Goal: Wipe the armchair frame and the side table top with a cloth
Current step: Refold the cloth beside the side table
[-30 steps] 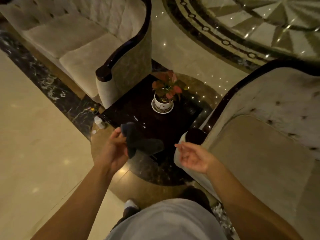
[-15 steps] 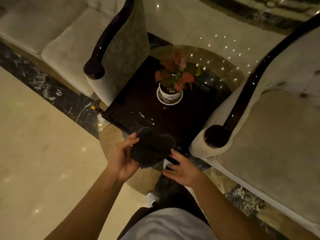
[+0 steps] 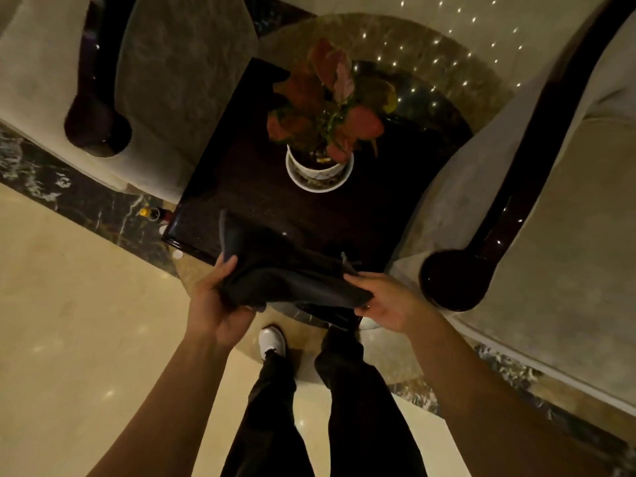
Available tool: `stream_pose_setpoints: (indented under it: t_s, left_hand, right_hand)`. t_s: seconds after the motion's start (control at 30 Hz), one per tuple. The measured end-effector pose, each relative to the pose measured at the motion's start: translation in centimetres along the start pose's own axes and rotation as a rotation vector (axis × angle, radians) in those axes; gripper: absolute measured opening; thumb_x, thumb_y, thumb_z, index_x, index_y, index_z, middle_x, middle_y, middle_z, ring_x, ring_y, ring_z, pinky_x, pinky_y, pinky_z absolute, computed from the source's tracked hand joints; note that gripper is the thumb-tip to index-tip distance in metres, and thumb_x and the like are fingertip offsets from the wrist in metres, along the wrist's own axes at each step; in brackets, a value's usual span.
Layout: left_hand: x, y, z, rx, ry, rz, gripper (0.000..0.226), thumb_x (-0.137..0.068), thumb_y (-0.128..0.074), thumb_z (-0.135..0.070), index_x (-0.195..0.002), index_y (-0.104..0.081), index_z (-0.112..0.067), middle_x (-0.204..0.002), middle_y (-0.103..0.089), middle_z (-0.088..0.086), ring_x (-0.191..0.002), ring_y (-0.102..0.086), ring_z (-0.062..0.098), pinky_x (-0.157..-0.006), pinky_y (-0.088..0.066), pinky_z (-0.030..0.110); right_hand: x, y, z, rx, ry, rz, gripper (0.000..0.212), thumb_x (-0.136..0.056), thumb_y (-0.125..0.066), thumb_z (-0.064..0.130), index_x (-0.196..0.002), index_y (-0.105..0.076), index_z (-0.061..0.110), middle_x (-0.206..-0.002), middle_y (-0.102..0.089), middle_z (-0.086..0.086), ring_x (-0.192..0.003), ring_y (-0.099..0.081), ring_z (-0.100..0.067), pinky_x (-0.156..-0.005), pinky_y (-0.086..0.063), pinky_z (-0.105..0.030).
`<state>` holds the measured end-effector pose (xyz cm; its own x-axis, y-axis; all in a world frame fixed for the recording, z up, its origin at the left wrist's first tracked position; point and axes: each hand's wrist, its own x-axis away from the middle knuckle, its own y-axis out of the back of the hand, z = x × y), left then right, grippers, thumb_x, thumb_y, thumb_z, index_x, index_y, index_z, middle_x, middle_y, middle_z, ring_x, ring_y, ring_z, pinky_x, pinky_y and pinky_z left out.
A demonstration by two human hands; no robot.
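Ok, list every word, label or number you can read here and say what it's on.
None can be read.
Plant pot: dark marks on its white side, too blurred to tell as text.
Small bottle on the floor beside the side table: yellow cap, label too small and dark.

Potted plant (image 3: pixel 321 132) on side table (image 3: pixel 241 197), between armchairs (image 3: pixel 550 235)

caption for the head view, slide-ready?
Both hands, left hand and right hand, stretch a dark cloth above the side table near a potted plant.

Head-worn view, steeply downward, close.
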<state>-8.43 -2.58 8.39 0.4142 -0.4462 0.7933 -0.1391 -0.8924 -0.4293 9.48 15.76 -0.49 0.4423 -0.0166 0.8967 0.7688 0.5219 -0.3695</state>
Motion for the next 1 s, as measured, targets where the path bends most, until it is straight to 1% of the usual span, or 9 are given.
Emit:
stream_pose_setpoints:
  t_s: [0.17,0.3,0.43,0.53,0.63,0.7,0.83,0.9,1.0]
  left_hand:
    - [-1.9,2.0,-0.8,-0.52,-0.159,-0.223,0.041,-0.097,-0.053,-0.01,-0.133,-0.056,-0.029,-0.138,-0.053,0.014,-0.117,-0.058,0.036,-0.086,-0.056,0.05]
    - [-2.7,4.4,-1.8,-0.817,-0.171,-0.006,0.06,-0.087,-0.067,-0.006,-0.129,-0.055,-0.049,-0.128,-0.061,-0.003,-0.116,-0.06,0.016,-0.092,-0.056,0.04]
    - [-2.7,5.9,-3.3,-1.494,-0.479,0.243,0.065,-0.073,-0.082,-0.009,-0.118,-0.06,-0.051,-0.119,-0.058,-0.024,-0.105,-0.055,-0.011,-0.086,-0.045,0.006]
    - [-2.8,6.7,-4.9,-1.837,-0.683,0.226,0.044,-0.077,-0.079,-0.011,-0.118,-0.069,-0.022,-0.113,-0.061,0.001,-0.1,-0.053,0.011,-0.085,-0.042,0.018]
    - [-2.0,6.6,-7.5,-1.92,-0.692,0.195,0.02,-0.082,-0.076,-0.03,-0.099,-0.074,-0.019,-0.103,-0.052,-0.002,-0.099,-0.046,0.013,-0.09,-0.047,0.036]
    - [-1.7,6.9,-9.2,-1.937,-0.687,0.266,0.021,-0.084,-0.07,-0.043,-0.087,-0.072,-0.022,-0.103,-0.056,-0.005,-0.102,-0.049,0.013,-0.094,-0.044,0.04]
    - [-1.0,6.1,-9.6,-1.403,-0.32,0.121,0.029,-0.089,-0.065,-0.04,-0.09,-0.069,-0.012,-0.086,-0.071,0.011,-0.081,-0.07,0.025,-0.084,-0.056,0.053]
    - [-0.9,5.1,-7.5,-1.299,-0.308,-0.021,0.028,-0.09,-0.064,-0.036,-0.094,-0.067,-0.009,-0.089,-0.071,0.014,-0.084,-0.07,0.029,-0.085,-0.056,0.054]
    - [1.0,2.9,-2.9,-1.262,-0.359,-0.002,0.023,-0.089,-0.066,-0.035,-0.09,-0.066,-0.012,-0.084,-0.07,0.012,-0.079,-0.068,0.027,-0.078,-0.057,0.05]
  right_hand:
    - [1.6,2.7,-0.1,0.01,0.301,-0.239,0.021,-0.099,-0.062,0.027,-0.117,-0.07,0.032,-0.122,-0.072,0.005,-0.122,-0.061,-0.018,-0.106,-0.046,-0.038]
    - [1.9,2.0,-1.0,0.116,0.487,-0.422,0.013,-0.092,-0.07,0.03,-0.106,-0.071,0.03,-0.113,-0.075,-0.002,-0.116,-0.067,-0.024,-0.106,-0.049,-0.048]
    - [3.3,0.7,-2.0,0.204,0.569,-0.389,0.077,-0.069,-0.088,0.013,-0.136,-0.052,0.021,-0.117,-0.073,0.003,-0.115,-0.068,-0.019,-0.099,-0.054,-0.043]
    - [5.2,-1.2,-2.7,0.562,0.566,-0.388,0.1,-0.067,-0.089,0.0,-0.152,-0.04,0.023,-0.13,-0.062,0.006,-0.118,-0.062,-0.01,-0.098,-0.051,-0.033]
    - [6.9,-3.5,-3.5,1.104,0.597,-0.5,0.041,-0.078,-0.084,0.007,-0.117,-0.072,0.008,-0.103,-0.066,-0.004,-0.096,-0.061,-0.019,-0.083,-0.042,-0.025]
    - [7.6,-4.0,-3.9,1.155,0.676,-0.591,0.02,-0.083,-0.081,0.012,-0.099,-0.076,0.001,-0.095,-0.059,-0.008,-0.09,-0.054,-0.02,-0.079,-0.038,-0.027]
    - [8.7,-5.4,-3.9,0.766,0.606,-0.572,0.016,-0.092,-0.072,0.028,-0.091,-0.077,0.013,-0.079,-0.067,0.011,-0.08,-0.061,-0.013,-0.076,-0.046,-0.032]
    - [8.4,-7.4,-4.8,0.683,0.58,-0.634,0.028,-0.095,-0.066,0.033,-0.079,-0.07,0.01,-0.064,-0.064,-0.001,-0.067,-0.061,-0.022,-0.065,-0.046,-0.037]
    - [7.4,-11.6,-6.5,0.451,0.57,-0.615,0.03,-0.099,-0.06,0.034,-0.098,-0.069,0.005,-0.085,-0.072,-0.018,-0.082,-0.071,-0.03,-0.075,-0.06,-0.044]
